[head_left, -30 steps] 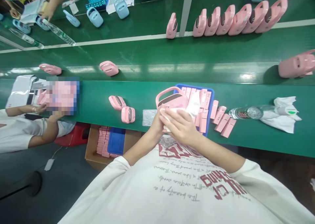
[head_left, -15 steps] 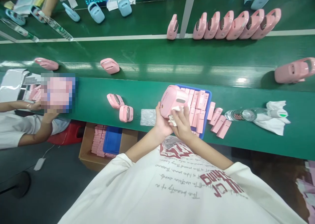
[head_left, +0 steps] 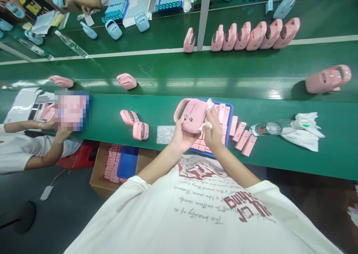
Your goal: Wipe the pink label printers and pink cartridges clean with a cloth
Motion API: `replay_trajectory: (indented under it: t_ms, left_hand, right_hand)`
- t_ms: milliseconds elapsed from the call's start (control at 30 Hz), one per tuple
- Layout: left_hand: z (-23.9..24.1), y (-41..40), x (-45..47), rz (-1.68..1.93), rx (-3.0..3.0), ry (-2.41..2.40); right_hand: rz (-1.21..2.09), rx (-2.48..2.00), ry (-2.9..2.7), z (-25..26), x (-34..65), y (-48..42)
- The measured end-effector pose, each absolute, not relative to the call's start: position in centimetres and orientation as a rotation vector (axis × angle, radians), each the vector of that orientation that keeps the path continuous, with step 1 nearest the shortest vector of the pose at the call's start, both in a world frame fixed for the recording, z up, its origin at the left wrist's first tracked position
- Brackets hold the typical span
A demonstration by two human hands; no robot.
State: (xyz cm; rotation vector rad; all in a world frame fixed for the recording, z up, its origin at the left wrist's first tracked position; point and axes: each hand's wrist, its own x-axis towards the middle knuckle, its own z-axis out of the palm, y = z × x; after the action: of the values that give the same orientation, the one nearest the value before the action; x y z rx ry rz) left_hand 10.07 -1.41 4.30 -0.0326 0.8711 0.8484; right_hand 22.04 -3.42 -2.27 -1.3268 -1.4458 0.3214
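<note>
A pink plastic device with a looped handle (head_left: 195, 114) is held up in my left hand (head_left: 181, 136), whose fingers wrap its lower left side. In my right hand (head_left: 214, 130) is a crumpled white cloth (head_left: 208, 114), pressed against the device's right edge. Small printed figures show on the face turned upward. Behind and below my hands lies a blue tray (head_left: 229, 125) filled with pink rectangular pieces (head_left: 222, 113); my hands and the device cover part of it.
Several loose pink pieces (head_left: 242, 137) lie right of the tray, beside a clear bottle (head_left: 265, 128) and a white cloth (head_left: 304, 133). Two pink devices (head_left: 140, 130) and a clear plastic bag (head_left: 165, 135) are to the left. More pink devices (head_left: 256, 36) line the far ledge. A co-worker (head_left: 36, 149) sits at left.
The pink device has been turned in my left hand, so its printed face and handle now show. My right hand has moved the cloth to its right edge. The view has shifted slightly.
</note>
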Motion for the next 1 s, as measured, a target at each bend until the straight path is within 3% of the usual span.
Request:
replay_trajectory:
  t_ms: [167, 333, 500, 733, 1000]
  left_hand:
    - [3.3, -0.9, 9.9, 0.818, -0.022, 1.014]
    - [2.7, 0.0, 10.1, 0.826, -0.107, 1.045]
    - [1.9, 0.7, 10.4, 0.841, -0.161, 1.043]
    - [0.3, 1.1, 9.5, 0.972, 0.204, 0.871]
    - [0.1, 3.1, 7.9, 0.852, 0.425, 0.808]
  right_hand:
    - [0.678, -1.568, -0.912, -2.0, 27.0, -3.6]
    - [0.914, -2.482, -1.071, -3.8, 34.1, -7.3]
    - [1.135, -2.928, -0.852, -6.3, 36.9, -11.8]
    - [1.241, -2.998, -0.751, -9.1, 35.6, -13.7]
    - [1.215, -2.883, -0.675, -9.8, 37.2, -13.7]
